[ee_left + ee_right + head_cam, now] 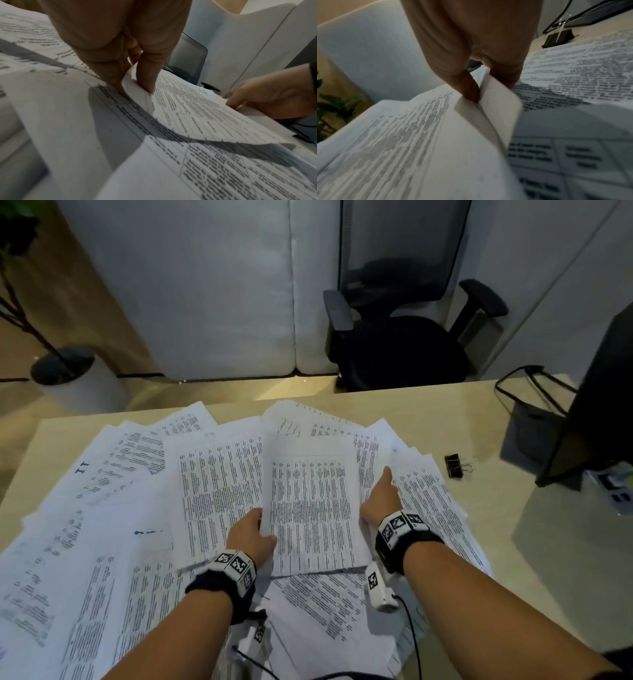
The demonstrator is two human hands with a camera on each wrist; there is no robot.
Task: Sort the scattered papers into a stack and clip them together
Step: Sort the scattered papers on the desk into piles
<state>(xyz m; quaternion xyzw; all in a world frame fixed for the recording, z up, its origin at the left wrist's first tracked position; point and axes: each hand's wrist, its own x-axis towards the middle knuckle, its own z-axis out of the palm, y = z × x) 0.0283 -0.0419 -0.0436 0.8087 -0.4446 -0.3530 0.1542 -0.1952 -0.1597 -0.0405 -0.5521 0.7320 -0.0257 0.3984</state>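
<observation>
Printed white papers [113, 508] lie fanned over the wooden desk. A thin bundle of sheets [313, 508] is lifted a little above them. My left hand [255, 534] pinches the bundle's left edge [137, 86], thumb on top and fingers beneath. On the other side my right hand [380, 501] pinches the right edge, which curls up [489, 97] between thumb and fingers. My right hand [267, 94] also shows in the left wrist view. A black binder clip [455, 465] lies on the desk to the right of the papers, seen as binder clip [558, 37] beyond my right hand.
A dark monitor [596, 405] and black cables [534, 392] stand at the desk's right. A black office chair [404, 344] is behind the desk, a potted plant [65, 371] on the floor at the left. Bare desk [513, 525] shows right of the papers.
</observation>
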